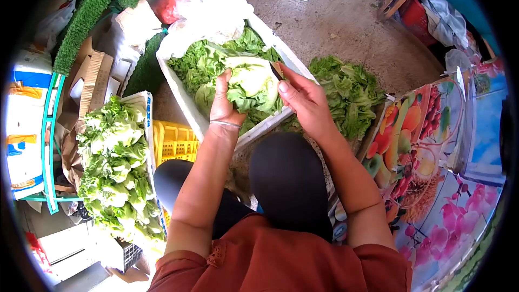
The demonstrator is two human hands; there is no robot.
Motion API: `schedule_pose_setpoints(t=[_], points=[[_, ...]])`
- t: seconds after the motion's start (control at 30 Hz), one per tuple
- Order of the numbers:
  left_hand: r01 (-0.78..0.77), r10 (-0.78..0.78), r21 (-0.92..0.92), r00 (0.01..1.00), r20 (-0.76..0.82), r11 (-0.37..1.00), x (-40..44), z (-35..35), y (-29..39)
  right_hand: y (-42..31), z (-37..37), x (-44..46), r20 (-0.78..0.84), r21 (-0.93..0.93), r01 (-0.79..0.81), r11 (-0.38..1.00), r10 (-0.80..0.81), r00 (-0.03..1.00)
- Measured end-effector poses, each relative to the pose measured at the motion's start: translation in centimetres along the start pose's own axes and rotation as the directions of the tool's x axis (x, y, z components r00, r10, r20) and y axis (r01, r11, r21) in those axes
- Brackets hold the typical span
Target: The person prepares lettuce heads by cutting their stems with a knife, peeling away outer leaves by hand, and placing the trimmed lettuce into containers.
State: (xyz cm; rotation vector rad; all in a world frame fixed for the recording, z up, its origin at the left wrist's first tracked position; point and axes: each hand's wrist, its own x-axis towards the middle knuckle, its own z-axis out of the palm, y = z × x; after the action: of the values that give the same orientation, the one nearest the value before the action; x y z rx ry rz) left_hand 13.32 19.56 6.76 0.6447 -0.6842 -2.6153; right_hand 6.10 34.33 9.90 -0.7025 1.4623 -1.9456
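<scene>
A head of lettuce (253, 78) with pale inner leaves is gripped in my left hand (226, 105), whose thumb points up along its side. My right hand (305, 97) is closed around a small knife (276, 71) at the right edge of that lettuce. Its dark blade shows in part, and the rest is hidden by my fingers. Both hands are above a white foam box (186, 109) filled with green lettuce leaves (203, 54). Clear plastic (211, 11) is bunched over the box's far end.
Loose lettuce leaves (346, 94) lie heaped on the floor to the right of the box. At left, trimmed lettuce heads (116, 167) are piled beside a yellow crate (175, 140). A fruit-printed panel (405, 146) stands on the right, and a green metal frame (47, 146) at far left.
</scene>
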Motion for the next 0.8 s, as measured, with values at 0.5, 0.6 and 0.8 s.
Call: schedule_pose_setpoints(t=[0.5, 0.6, 0.8], points=[[-0.118, 0.115, 0.032, 0.991, 0.071, 0.993, -1.7, 0.5, -0.4, -1.9, 0.4, -2.0, 0.031, -0.019, 0.039, 0.999, -0.038, 0.999], [-0.121, 0.117, 0.078, 0.992, 0.053, 0.990, -2.1, 1.0, -0.4, -1.7, 0.1, -2.4, -0.070, -0.156, 0.047, 0.987, -0.059, 0.996], [-0.232, 0.229, -0.014, 0.968, -0.101, 0.973, -2.6, 3.6, -0.7, -1.5, -0.7, -2.7, -0.142, 0.223, -0.106, 0.969, 0.140, 0.980]])
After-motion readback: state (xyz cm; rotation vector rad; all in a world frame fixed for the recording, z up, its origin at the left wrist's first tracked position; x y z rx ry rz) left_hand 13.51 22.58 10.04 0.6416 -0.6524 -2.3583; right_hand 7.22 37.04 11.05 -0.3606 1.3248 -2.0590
